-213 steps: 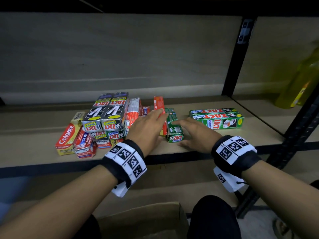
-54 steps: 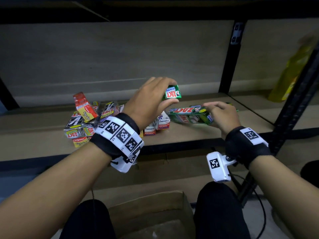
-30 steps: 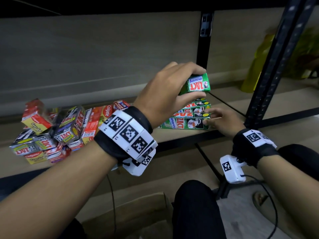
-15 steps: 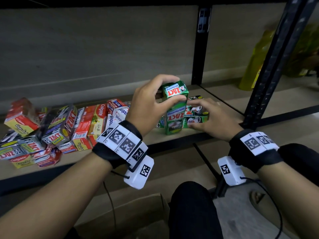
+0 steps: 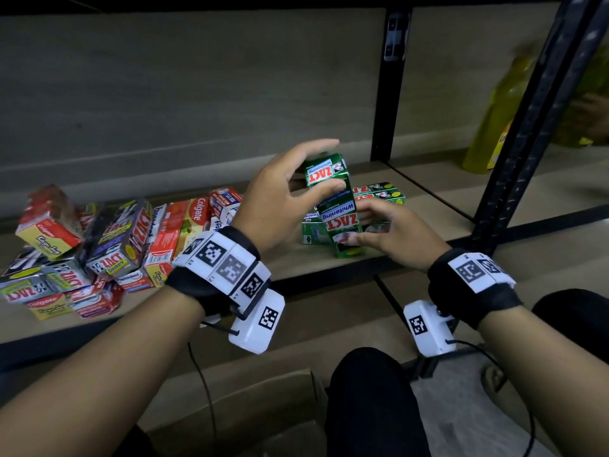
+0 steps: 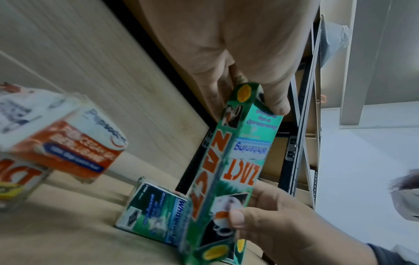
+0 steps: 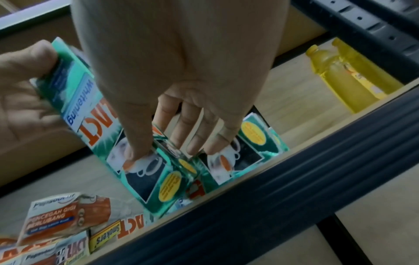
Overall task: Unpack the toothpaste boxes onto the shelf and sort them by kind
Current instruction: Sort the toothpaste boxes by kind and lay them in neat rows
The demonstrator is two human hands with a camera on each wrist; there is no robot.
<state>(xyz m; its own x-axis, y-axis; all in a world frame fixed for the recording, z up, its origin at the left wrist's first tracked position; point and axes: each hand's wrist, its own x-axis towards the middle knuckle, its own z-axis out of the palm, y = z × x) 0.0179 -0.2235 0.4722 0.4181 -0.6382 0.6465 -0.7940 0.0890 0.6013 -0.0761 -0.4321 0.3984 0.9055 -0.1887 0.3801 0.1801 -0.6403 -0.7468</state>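
A: Where is the green Zact box (image 5: pixel 334 206) at this moment?

B: It stands nearly upright, tilted a little, on the shelf (image 5: pixel 286 265) near the front edge, right of the middle. Its lower end is at the board, just in front of the stack of green Zact boxes (image 5: pixel 379 192) that lies flat behind it.

A: And who has hold of it?

B: Both hands. The left hand (image 5: pixel 280 206) grips the top end, thumb on the near face and fingers curled over the far side. The left wrist view shows the thumb (image 6: pixel 275 100) pressed on the upper face.

A: The right one?

B: The right hand (image 5: pixel 392 235) pinches the lower part: the thumb (image 7: pixel 136 152) sits on the cup picture on the front face, and the other fingers (image 7: pixel 195 143) reach round the box's right side toward the flat green boxes. They are curled on the box, not spread.

A: What else is on the board?

B: To the left, a loose heap of mixed toothpaste boxes (image 5: pixel 108 245): red Colgate, white and red Pepsodent (image 7: pixel 68 218), dark Zact Smokers, lying at all angles. Far right, past the black upright post (image 5: pixel 389 84), a yellow bottle (image 7: pixel 347 75) stands on the neighbouring shelf bay. Below, between the person's knees, is the rim of a cardboard carton (image 5: pixel 237 420)
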